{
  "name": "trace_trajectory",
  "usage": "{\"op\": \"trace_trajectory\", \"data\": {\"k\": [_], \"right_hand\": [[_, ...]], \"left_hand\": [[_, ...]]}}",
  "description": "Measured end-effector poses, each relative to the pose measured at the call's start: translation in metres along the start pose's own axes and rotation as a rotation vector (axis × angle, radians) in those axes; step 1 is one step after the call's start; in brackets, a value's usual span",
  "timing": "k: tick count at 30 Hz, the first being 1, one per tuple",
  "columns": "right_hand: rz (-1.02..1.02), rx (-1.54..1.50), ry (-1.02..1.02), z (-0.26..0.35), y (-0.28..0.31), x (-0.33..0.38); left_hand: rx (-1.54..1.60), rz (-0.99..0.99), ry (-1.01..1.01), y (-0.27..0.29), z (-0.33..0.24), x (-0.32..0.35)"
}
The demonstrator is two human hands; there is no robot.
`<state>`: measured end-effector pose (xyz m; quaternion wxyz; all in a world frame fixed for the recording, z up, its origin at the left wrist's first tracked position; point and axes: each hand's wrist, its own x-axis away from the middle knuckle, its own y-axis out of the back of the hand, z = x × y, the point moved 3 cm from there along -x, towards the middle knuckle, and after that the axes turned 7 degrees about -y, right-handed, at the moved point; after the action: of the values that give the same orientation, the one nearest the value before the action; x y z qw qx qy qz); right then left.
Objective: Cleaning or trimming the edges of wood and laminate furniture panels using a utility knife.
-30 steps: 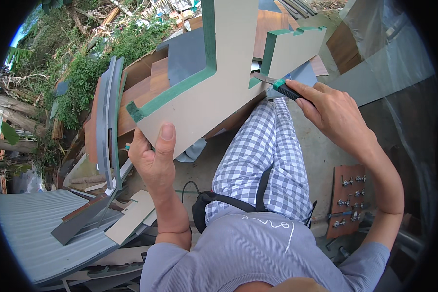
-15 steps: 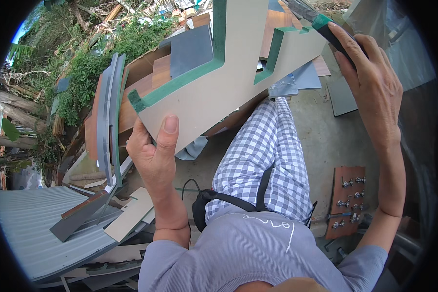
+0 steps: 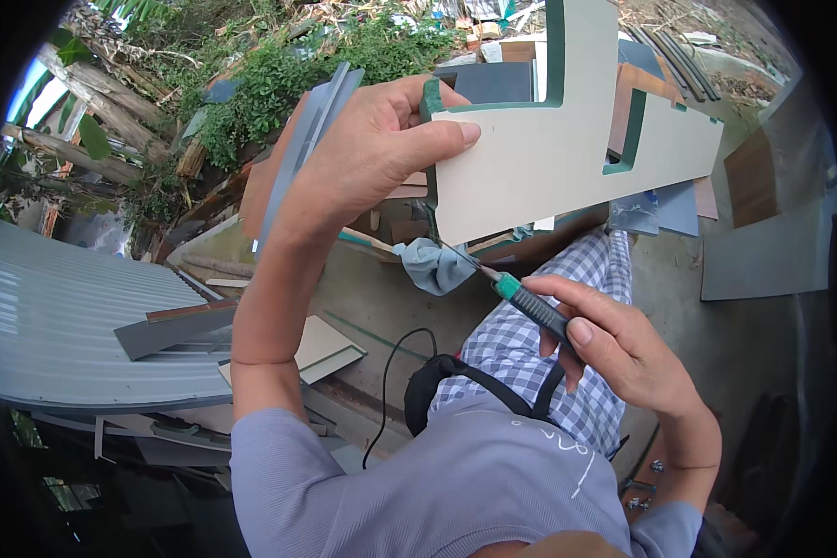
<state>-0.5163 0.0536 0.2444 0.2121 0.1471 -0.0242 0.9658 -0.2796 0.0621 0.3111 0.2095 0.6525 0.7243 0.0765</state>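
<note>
A worker's left grip (image 3: pixel 376 139) pinches a green-edged cream panel (image 3: pixel 530 153); the right grip (image 3: pixel 613 339) clasps a green-and-black knife (image 3: pixel 533 307), blade near the panel's lower corner.

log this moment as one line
left hand: grips green-edged cream panel | right hand: holds utility knife | blade: near panel's lower left corner

Open-air makeshift workshop, notched board (image 3: pixel 520 167) and hand tool (image 3: pixel 534 307), concrete floor (image 3: pixel 667 251), corrugated metal sheet (image 3: pixel 74 316), scattered board offcuts (image 3: pixel 177 332), leafy plants (image 3: pixel 260 116) and logs (image 3: pixel 104 93) beyond, seemingly more boards (image 3: pixel 181 453) in the dim lower left
</note>
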Motion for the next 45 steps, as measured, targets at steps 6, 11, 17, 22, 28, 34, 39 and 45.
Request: {"op": "trace_trajectory", "data": {"k": [6,11,17,22,28,34,39,45], "right_hand": [[-0.008,-0.12,0.128,0.013,-0.012,-0.004],[0.032,-0.197,0.048,0.013,-0.01,0.0],[-0.04,0.042,0.116,0.021,-0.008,0.01],[-0.065,0.28,0.154,-0.007,-0.005,0.001],[-0.255,0.288,0.261,-0.058,0.011,0.018],[-0.632,0.307,0.803,-0.067,0.006,0.013],[-0.862,0.314,0.986,-0.043,-0.009,-0.028],[-0.825,0.036,0.987,-0.03,-0.018,-0.044]], "left_hand": [[-0.193,0.133,0.003,0.005,-0.004,-0.008],[-0.16,0.054,-0.024,0.01,0.007,-0.008],[-0.193,0.016,-0.084,0.006,0.005,-0.006],[-0.107,-0.042,-0.073,0.002,0.002,-0.015],[0.093,-0.187,-0.07,0.001,0.001,-0.038],[0.136,-0.227,-0.116,-0.006,-0.011,-0.045],[0.187,-0.2,-0.12,-0.015,-0.023,-0.049],[0.207,-0.192,-0.087,-0.031,-0.036,-0.043]]}}
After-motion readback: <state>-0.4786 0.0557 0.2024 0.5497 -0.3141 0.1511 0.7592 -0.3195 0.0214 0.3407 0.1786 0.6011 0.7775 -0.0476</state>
